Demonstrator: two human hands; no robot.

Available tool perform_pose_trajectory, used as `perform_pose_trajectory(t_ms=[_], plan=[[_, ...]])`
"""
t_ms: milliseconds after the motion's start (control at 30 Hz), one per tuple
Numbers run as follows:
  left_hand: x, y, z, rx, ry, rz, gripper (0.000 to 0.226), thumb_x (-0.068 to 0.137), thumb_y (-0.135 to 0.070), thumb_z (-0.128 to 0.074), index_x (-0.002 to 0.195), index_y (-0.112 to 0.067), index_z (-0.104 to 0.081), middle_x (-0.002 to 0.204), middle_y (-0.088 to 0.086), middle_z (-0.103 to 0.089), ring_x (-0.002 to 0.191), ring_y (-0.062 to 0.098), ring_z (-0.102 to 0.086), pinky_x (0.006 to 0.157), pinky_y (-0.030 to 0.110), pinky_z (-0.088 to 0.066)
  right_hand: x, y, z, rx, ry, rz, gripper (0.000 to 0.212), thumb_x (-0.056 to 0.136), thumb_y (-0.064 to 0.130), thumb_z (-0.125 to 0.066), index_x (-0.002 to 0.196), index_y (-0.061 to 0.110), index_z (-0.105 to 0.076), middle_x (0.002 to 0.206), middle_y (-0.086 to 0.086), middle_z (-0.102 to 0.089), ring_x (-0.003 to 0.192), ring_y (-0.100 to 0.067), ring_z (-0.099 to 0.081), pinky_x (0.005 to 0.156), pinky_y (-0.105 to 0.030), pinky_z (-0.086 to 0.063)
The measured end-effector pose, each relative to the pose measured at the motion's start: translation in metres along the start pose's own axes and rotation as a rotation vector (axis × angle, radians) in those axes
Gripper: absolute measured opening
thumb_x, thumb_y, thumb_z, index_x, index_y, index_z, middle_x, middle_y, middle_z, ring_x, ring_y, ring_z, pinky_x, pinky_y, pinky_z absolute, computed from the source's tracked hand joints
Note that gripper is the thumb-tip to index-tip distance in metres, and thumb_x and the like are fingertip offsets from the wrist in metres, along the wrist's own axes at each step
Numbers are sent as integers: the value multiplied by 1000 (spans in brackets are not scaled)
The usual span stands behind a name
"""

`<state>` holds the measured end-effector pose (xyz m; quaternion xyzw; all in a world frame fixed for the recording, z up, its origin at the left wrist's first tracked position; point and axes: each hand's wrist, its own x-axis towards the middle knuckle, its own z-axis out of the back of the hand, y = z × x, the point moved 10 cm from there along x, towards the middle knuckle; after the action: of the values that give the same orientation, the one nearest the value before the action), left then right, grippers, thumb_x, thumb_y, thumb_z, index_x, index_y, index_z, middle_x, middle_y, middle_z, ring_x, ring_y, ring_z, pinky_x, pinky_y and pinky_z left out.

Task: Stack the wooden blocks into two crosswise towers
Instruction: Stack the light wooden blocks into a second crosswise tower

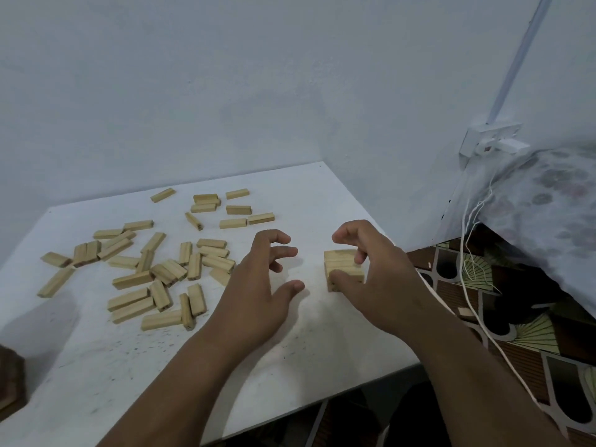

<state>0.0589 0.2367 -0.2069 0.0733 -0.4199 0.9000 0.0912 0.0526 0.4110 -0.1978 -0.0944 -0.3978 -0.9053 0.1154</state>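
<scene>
My right hand (pixel 374 269) pinches the low tower (pixel 343 269); left hand (pixel 267 279) hangs loosely curled and holding nothing, nearer the loose blocks (pixel 154 272) lying leftward.

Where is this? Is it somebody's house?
Probably a room at home. A small white table is pushed into a corner of painted walls, with a wall socket, a flowery cloth and a patterned floor beside it.

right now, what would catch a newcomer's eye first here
First the small stack of wooden blocks near the table's right side, with the right hand curled round it. Then the left hand hovering empty beside it, and the loose blocks scattered across the table's left half.
</scene>
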Motion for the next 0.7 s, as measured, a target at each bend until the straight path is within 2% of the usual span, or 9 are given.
perform_pose_trajectory(t_ms=[67,200,267,333,367,400,467,567,700], plan=[[-9,4,14,42,-22,-19,45,89,-26,-69,114,-47,-38,119,-27,-56,104,-3,-51,84,26,-46,-2,13,-13,8,33,12,45,86,27,-71,114,47,-42,100,25,-46,98,1,-50,77,-12,-37],[-33,29,48,115,-79,-5,24,92,-26,-63,104,-44,-53,109,-29,-55,104,-8,-48,81,18,-41,-6,44,-55,-37,98,92,44,86,38,-69,115,51,-38,114,25,-49,99,3,-49,89,-17,-46],[-45,45,65,156,-112,16,20,92,-22,-63,99,-40,-58,104,-28,-54,105,-11,-44,78,11,-38,-8,56,-79,-58,146,107,44,86,41,-67,116,52,-37,116,22,-49,98,0,-50,89,-20,-48],[-54,62,77,225,-124,28,21,91,-17,-65,95,-37,-62,102,-25,-56,102,-7,-46,82,9,-39,-10,67,-101,-66,201,126,42,87,41,-64,119,52,-38,116,18,-48,101,-3,-50,90,-23,-49],[-58,70,82,254,-132,31,21,89,-15,-66,93,-36,-64,101,-23,-59,101,-4,-49,86,13,-42,-11,72,-111,-63,221,143,42,88,40,-63,121,50,-40,117,17,-47,104,-3,-49,92,-25,-48],[-60,79,86,269,-133,36,20,87,-16,-66,92,-35,-67,100,-21,-61,100,0,-53,89,24,-46,-11,77,-120,-70,235,167,41,89,38,-62,124,48,-42,120,18,-46,109,-3,-47,95,-25,-45],[-65,92,91,318,-128,57,19,84,-21,-63,95,-36,-68,104,-21,-62,103,10,-56,89,38,-48,-10,86,-134,-128,250,228,43,92,35,-59,133,39,-45,134,17,-44,124,-5,-39,106,-26,-37],[-73,103,100,373,-171,113,24,87,-23,-66,106,-38,-67,115,-20,-59,111,14,-48,92,40,-44,-9,94,-154,-245,281,272,50,98,37,-49,147,33,-37,157,10,-27,143,-11,-19,118,-31,-21],[-75,108,103,339,-213,113,25,86,-28,-71,109,-38,-68,115,-19,-59,112,12,-45,90,37,-43,-13,97,-176,-324,336,308,52,102,41,-38,152,34,-27,162,7,-19,149,-18,-10,119,-34,-14]])
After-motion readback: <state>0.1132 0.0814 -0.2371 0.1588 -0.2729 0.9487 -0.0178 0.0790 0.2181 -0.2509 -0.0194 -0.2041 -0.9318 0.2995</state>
